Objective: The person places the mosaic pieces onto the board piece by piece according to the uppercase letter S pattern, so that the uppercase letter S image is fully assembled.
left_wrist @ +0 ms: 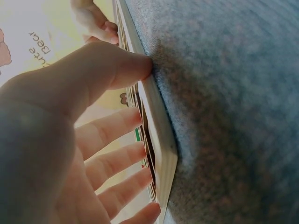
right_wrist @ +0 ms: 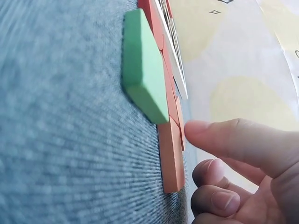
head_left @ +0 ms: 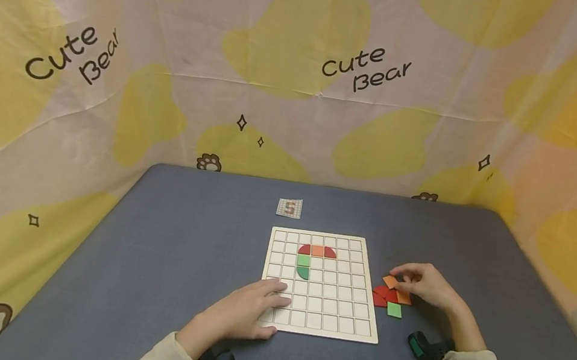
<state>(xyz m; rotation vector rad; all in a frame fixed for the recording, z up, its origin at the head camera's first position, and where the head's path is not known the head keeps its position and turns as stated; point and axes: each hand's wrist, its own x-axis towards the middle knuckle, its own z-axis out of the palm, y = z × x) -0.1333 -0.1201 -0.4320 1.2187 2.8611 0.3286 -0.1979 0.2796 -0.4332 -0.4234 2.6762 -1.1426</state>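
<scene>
A white square-grid board [head_left: 326, 325] lies on the table. My left hand [head_left: 249, 310] rests on its near left corner, fingers spread over the grid and thumb at the near edge. Set in the grid are two red quarter-round tiles with an orange square [head_left: 317, 251] between them, and below, a light green square [head_left: 303, 260] above a dark green quarter-round tile [head_left: 303, 272]. Right of the board, my right hand [head_left: 429, 285] pinches an orange tile [head_left: 390, 281] at a small pile. Red tiles [head_left: 379, 297], another orange tile [right_wrist: 172, 163] and a light green square tile [right_wrist: 142, 65] lie there.
Beyond the board's far edge lies a small card [head_left: 289, 207] with a coloured grid pattern. Dark wrist devices sit under both wrists, the right one [head_left: 427, 347] showing green. A patterned cloth [head_left: 294, 53] hangs behind the grey-blue table [head_left: 159, 248].
</scene>
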